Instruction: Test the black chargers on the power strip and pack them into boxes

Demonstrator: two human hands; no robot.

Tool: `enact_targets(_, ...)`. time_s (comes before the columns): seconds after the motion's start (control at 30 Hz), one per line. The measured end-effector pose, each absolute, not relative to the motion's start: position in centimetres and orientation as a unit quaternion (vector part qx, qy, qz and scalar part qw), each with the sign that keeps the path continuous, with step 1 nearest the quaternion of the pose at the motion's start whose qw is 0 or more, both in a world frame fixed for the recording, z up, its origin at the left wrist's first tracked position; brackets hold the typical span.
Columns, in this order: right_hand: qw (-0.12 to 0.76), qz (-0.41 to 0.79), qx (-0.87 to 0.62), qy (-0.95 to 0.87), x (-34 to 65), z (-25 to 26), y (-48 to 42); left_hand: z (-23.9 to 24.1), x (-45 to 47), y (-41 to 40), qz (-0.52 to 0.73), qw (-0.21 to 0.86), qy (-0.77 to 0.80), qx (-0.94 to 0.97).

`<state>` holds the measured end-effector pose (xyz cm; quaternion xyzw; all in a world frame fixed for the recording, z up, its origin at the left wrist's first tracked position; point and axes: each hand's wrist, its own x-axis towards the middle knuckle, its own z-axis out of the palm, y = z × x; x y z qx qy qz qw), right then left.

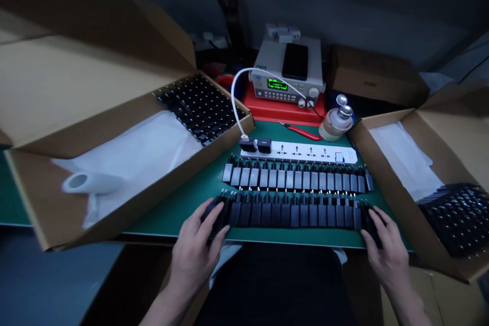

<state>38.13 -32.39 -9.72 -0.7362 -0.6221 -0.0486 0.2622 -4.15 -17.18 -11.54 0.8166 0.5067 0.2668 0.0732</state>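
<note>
Two long rows of black plug adapters lie side by side on the green table mat (183, 204). My left hand (196, 247) curls round the left end of the near row (290, 211). At that row's right end my right hand (384, 247) presses in with bent fingers. The far row (296, 178) lies untouched just behind. A white power strip (301, 152) sits beyond it, with two black adapters plugged in at its left end and a white cable looping up from one.
An open cardboard box (114, 173) at left holds white paper, a white roll and packed black adapters. Another open box (439, 204) at right holds more adapters. At the back stand a grey meter with a green display (284, 79) on a red base, a tape roll and red-handled pliers.
</note>
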Motion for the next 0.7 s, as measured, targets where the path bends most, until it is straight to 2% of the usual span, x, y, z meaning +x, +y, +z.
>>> enact_targets(0.2, 0.389, -0.048, -0.727, -0.564, 40.2, -5.7, -29.5, -9.0, -5.7, -16.5, 0.361, 0.153, 0.54, 0.744)
enact_targets(0.33, 0.382, -0.042, -0.65, -0.656, 39.5, -1.9, -22.2, -4.1, -2.3, -12.0, 0.385, 0.116, 0.457, 0.794)
enact_targets(0.47, 0.287, -0.01, -0.576, -0.766, 38.3, -0.1, -14.3, -0.6, 5.0, -5.9, 0.297, 0.04, 0.293, 0.908)
enact_targets(0.63, 0.08, 0.022, -0.528, -0.845, 36.0, 0.8, -8.2, 1.3, 13.2, -1.1, 0.029, 0.011, 0.205, 0.978)
enact_targets(0.7, -0.003, 0.033, -0.527, -0.849, 34.9, 1.2, -6.7, 1.9, 15.2, -0.2, -0.038, 0.014, 0.188, 0.981)
